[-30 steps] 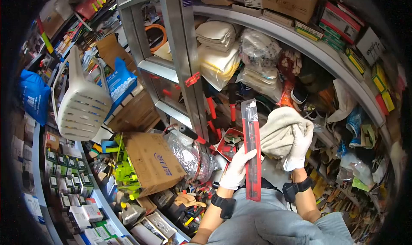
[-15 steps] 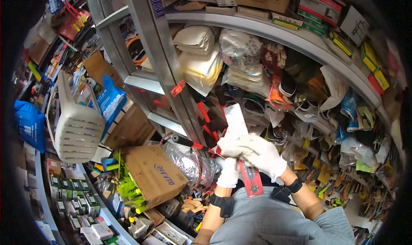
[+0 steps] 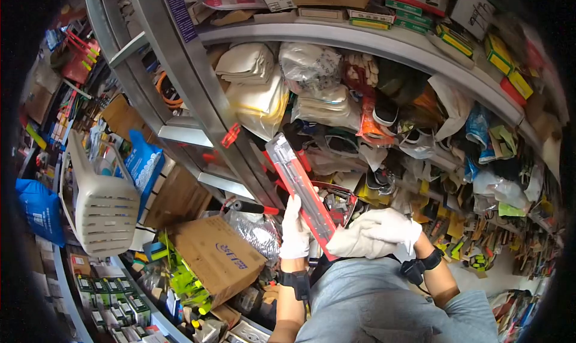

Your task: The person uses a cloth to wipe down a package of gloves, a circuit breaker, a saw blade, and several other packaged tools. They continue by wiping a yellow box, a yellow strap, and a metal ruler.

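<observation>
Head view: the left hand (image 3: pixel 294 232) closes round the edge of the red package (image 3: pixel 305 193), slanted near the ladder (image 3: pixel 197 91); the right hand (image 3: pixel 393 228) clutches a bunched cloth (image 3: pixel 353 242), now shifted to the package's lower end, leaving most of its face uncovered.

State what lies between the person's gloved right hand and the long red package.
In the head view, a pale cloth lies between the right hand and the long red package, at the package's lower end.
</observation>
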`<state>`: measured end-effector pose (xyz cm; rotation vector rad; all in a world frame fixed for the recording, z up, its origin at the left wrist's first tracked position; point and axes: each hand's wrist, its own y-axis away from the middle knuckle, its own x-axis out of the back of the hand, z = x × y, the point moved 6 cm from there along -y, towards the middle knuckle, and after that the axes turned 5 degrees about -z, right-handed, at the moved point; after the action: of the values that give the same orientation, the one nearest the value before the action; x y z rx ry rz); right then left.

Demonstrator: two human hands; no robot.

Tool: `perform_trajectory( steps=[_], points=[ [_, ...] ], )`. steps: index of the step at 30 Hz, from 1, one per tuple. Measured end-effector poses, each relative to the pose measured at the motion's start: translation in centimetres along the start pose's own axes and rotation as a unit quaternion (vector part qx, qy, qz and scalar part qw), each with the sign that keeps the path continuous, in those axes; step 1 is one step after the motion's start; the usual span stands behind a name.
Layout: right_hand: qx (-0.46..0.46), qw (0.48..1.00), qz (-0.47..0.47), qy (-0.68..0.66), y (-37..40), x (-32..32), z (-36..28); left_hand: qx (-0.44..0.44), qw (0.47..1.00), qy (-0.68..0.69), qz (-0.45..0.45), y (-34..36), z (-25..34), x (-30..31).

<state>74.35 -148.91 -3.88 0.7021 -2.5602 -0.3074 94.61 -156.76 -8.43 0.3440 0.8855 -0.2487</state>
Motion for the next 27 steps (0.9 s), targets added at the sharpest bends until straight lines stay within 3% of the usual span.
perform_trajectory(
  steps=[1,3,6,8,11,12,14,15,18,21,22,24,27],
  points=[
    [-0.001,1.000,0.003,-0.002,0.4,0.2,0.6,-0.007,1.000,-0.006,0.000,-0.1,0.4,0.2],
    [-0.085,0.988,0.128,-0.013,1.2,1.8,2.5,-0.003,1.000,0.014,0.015,0.2,0.7,0.2],
    [-0.124,0.955,0.267,0.037,1.3,2.2,2.8,0.043,0.998,0.051,0.005,0.2,-0.3,1.1],
    [-0.084,0.946,0.314,0.009,0.7,1.5,2.6,0.077,0.993,0.092,-0.017,0.5,-1.2,0.7],
    [-0.066,0.958,0.279,0.004,-1.7,-1.9,4.8,0.093,0.990,0.106,-0.025,0.6,-2.9,-0.6],
    [-0.038,0.969,0.225,-0.092,-2.0,-2.6,3.4,0.085,0.991,0.098,-0.027,0.4,-3.5,-0.9],
    [0.017,0.915,0.161,-0.371,-4.1,-6.0,5.5,0.063,0.995,0.083,-0.008,0.4,-4.6,-0.8],
    [0.023,0.899,0.131,-0.418,-3.6,-5.5,2.3,0.059,0.996,0.073,-0.010,0.6,-4.5,-1.2],
    [0.015,0.853,0.095,-0.513,-2.9,-5.6,1.6,0.060,0.996,0.065,0.005,0.8,-4.4,-1.8],
    [0.058,0.910,0.118,-0.392,-2.5,-6.4,1.3,0.005,1.000,0.029,0.010,0.5,-4.2,-1.8],
    [0.035,0.930,0.141,-0.339,-2.6,-6.9,2.1,0.017,1.000,0.006,0.004,0.5,-4.3,-2.2],
    [0.032,0.941,0.150,-0.303,-2.3,-7.0,1.5,0.038,0.997,-0.063,0.008,1.1,-3.9,-3.6],
    [0.031,0.920,0.144,-0.363,-1.3,-6.3,-0.5,0.065,0.989,-0.132,0.012,1.9,-2.5,-5.0]
  ],
)
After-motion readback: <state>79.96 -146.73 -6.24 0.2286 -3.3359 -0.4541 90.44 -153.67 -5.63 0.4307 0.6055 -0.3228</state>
